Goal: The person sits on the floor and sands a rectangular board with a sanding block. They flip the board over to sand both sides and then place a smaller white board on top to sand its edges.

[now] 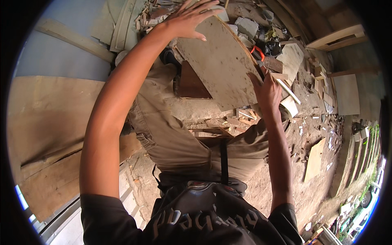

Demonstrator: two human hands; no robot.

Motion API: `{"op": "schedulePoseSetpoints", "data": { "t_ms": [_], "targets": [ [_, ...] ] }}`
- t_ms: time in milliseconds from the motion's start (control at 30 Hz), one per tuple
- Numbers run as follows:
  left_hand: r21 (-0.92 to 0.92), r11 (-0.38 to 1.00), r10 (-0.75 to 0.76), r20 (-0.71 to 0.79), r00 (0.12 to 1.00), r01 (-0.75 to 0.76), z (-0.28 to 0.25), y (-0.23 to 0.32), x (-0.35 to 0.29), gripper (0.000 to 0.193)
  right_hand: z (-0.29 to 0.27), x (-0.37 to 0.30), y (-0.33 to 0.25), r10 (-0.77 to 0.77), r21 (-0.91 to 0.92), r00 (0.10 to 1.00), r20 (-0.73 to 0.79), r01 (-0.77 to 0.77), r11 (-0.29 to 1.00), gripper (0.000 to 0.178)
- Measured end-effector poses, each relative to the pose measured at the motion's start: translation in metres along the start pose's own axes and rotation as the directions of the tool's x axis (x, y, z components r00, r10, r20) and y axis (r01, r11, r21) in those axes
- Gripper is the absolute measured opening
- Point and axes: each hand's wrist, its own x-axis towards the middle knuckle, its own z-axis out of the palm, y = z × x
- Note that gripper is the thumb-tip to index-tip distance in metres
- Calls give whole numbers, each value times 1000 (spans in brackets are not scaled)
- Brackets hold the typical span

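Note:
A pale, stained wooden board (222,61) slants across the space in front of my legs. My left hand (190,18) is at its far left end, fingers spread and stretched out; whether the palm touches the board cannot be made out. At the board's right edge my right hand (267,90) is closed, its thumb on the face and the other fingers along the edge. Just beyond those fingertips shows an orange-red looped handle (257,51) with a dark part; I cannot tell if my hand touches it. A dark reddish-brown panel (194,83) sits partly behind the board.
Broken concrete blocks (246,26) and wood scraps (322,83) litter the dirt floor (298,163) ahead and right. Large wooden sheets (53,122) stand close on my left. A thin plywood piece (315,159) lies at right, near a slatted fence (363,151).

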Motion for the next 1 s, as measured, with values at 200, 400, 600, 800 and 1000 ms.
{"op": "schedulePoseSetpoints", "data": {
  "t_ms": [200, 400, 600, 800, 1000],
  "targets": [
    [-195, 957, -157, 270, 950, 214, 8, -6, -9, 59, -7, 5, -15, -154, 64, 988, 6, 153, 986, 41],
    [-353, 926, -170, -83, 982, 130, -19, 11, -71, 42, -53, 35, -13, -335, 21, 942, -5, 335, 942, 43],
    [-330, 922, -257, -134, 957, 201, -55, 45, -71, 43, -98, 71, 6, -514, -4, 857, -30, 514, 857, 38],
    [-223, 955, -248, -229, 941, 198, 31, 89, -81, 33, -19, 37, 64, -389, 45, 915, 107, 386, 921, 47],
    [-405, 856, -315, 83, 945, 321, 11, 68, -66, 42, -10, 54, 64, -308, 40, 930, 202, 307, 951, 49]
  ]
}}
